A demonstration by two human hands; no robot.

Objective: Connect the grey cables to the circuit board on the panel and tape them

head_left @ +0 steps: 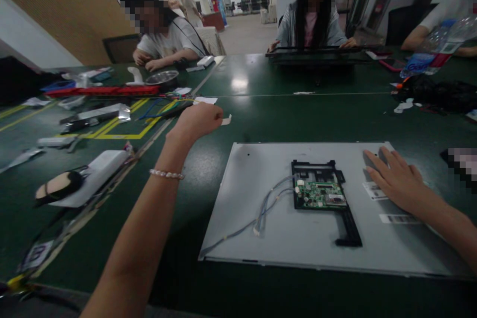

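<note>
A flat white display panel (231,198) lies on the green table before me. On its back sits a black plastic bracket (349,228) with a green circuit board (320,194). Thin grey cables (238,231) run from the board toward the panel's lower left corner, and one loose white plug rests on the panel. My right hand (397,176) is spread flat on the panel's upper right, beside white labels. Beyond the panel's left edge, my left hand (201,119) is raised over the table, fingers closed on a small white strip (226,120). What the strip is made of cannot be told.
Left are a white box-like item (108,164), a beige round item (59,186), silver packets (100,114), a red strip (104,90) and a metal bowl (163,78). Water bottles (428,49) and black plastic (432,92) stand at right. Opposite, a person holds a dark panel (316,54).
</note>
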